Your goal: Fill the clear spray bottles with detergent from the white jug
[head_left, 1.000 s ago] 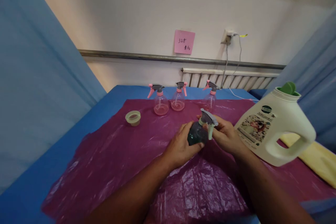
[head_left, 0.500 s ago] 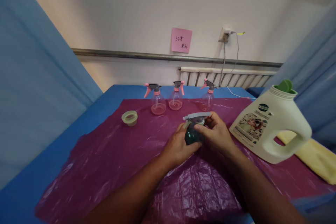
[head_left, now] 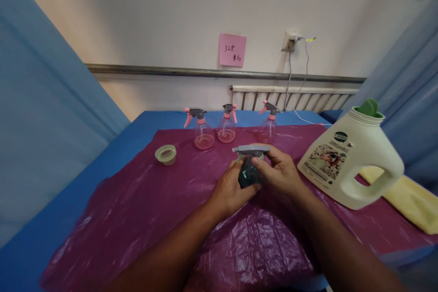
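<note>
Between my hands is a dark green spray bottle (head_left: 248, 174) with a grey trigger head (head_left: 252, 148). My left hand (head_left: 230, 190) wraps round the bottle's body from the left, thumb across its lower front. My right hand (head_left: 281, 169) is closed at the neck and the back of the spray head, its fingers partly behind it. Behind them stand three clear spray bottles with pink and grey heads, the left one (head_left: 204, 140), the middle one (head_left: 226, 134) and the right one (head_left: 268, 133), each holding a little pinkish liquid or showing the pink sheet through.
A large cream jug (head_left: 349, 159) with a green piece (head_left: 368, 107) in its mouth stands at right, beside a folded yellow cloth (head_left: 412, 203). A small pale-green cup (head_left: 166, 155) sits at left. Purple plastic sheeting (head_left: 137, 210) covers the blue surface; blue curtains (head_left: 44, 77) hang at both sides.
The spray head on the green bottle has turned slightly and sits more level, with both hands still holding it. The whole view has shifted a little.
</note>
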`<state>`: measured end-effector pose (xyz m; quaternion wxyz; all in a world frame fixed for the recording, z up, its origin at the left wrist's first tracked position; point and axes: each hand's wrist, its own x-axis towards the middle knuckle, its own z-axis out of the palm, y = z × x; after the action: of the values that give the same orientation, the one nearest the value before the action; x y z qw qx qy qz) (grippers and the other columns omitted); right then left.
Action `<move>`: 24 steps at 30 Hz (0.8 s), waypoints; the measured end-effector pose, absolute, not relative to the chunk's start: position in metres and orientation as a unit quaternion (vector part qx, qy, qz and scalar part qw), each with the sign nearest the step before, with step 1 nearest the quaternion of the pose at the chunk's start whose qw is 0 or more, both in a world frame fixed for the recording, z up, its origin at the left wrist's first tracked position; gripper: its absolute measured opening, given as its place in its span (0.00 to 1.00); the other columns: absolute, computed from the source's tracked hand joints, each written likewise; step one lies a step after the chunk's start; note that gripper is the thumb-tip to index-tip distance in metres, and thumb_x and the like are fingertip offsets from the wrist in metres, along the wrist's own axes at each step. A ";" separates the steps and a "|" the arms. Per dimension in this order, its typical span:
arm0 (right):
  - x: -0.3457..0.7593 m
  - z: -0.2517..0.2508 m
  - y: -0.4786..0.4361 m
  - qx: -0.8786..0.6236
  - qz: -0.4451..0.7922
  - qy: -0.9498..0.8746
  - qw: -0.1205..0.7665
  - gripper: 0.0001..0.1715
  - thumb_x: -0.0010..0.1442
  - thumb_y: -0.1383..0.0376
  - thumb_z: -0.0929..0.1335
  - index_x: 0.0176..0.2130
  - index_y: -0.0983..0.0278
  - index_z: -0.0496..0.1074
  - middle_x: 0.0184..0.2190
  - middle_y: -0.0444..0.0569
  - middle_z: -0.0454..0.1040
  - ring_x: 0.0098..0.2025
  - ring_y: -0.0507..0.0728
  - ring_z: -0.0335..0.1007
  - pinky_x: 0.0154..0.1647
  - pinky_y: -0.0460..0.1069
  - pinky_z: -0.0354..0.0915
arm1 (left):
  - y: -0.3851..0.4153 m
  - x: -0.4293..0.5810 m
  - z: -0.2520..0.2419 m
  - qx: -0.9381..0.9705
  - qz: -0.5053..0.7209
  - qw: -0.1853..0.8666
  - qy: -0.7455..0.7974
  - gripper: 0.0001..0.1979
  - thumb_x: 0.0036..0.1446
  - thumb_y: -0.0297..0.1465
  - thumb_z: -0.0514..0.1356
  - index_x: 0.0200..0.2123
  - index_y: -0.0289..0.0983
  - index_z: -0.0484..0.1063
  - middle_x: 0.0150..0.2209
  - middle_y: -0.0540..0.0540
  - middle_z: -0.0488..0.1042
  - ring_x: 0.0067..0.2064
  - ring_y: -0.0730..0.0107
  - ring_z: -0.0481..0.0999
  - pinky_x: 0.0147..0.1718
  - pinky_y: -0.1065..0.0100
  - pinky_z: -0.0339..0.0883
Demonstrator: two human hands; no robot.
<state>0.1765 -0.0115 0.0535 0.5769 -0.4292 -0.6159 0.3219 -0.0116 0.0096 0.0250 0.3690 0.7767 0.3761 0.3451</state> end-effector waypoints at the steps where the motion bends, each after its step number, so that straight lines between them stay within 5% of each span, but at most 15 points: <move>1: 0.178 0.053 -0.011 -0.432 0.323 -0.613 0.577 0.17 0.70 0.53 0.74 0.55 0.56 0.82 0.52 0.49 0.85 0.56 0.64 0.80 0.61 0.60 0.73 | 0.010 -0.011 0.024 0.775 0.349 0.365 0.379 0.40 0.59 0.38 0.73 0.72 0.46 0.65 0.65 0.40 0.75 0.65 0.45 0.76 0.65 0.46 0.70; 8: 0.183 0.049 -0.017 -0.426 0.353 -0.615 0.562 0.16 0.74 0.50 0.71 0.53 0.55 0.81 0.45 0.47 0.84 0.45 0.61 0.79 0.49 0.54 0.74 | 0.008 -0.011 0.034 0.784 0.340 0.369 0.365 0.30 0.61 0.34 0.71 0.66 0.48 0.72 0.59 0.45 0.78 0.60 0.51 0.78 0.60 0.52 0.74; 13: 0.183 0.049 -0.015 -0.430 0.357 -0.608 0.563 0.16 0.74 0.48 0.70 0.51 0.55 0.79 0.40 0.46 0.82 0.39 0.59 0.77 0.42 0.53 0.73 | 0.008 -0.011 0.033 0.781 0.341 0.365 0.376 0.39 0.58 0.33 0.72 0.71 0.47 0.67 0.62 0.42 0.76 0.63 0.47 0.77 0.63 0.48 0.72; 24: 0.183 0.034 -0.011 -0.472 0.318 -0.569 0.594 0.19 0.67 0.50 0.76 0.53 0.55 0.81 0.48 0.50 0.87 0.49 0.63 0.82 0.53 0.58 0.75 | 0.010 -0.012 0.018 0.779 0.351 0.360 0.376 0.40 0.59 0.37 0.73 0.72 0.43 0.65 0.70 0.38 0.70 0.72 0.45 0.71 0.72 0.44 0.64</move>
<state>0.1826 -0.0113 0.0341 0.5940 -0.4718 -0.5687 0.3179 -0.0116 0.0102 0.0182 0.3602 0.7785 0.3757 0.3508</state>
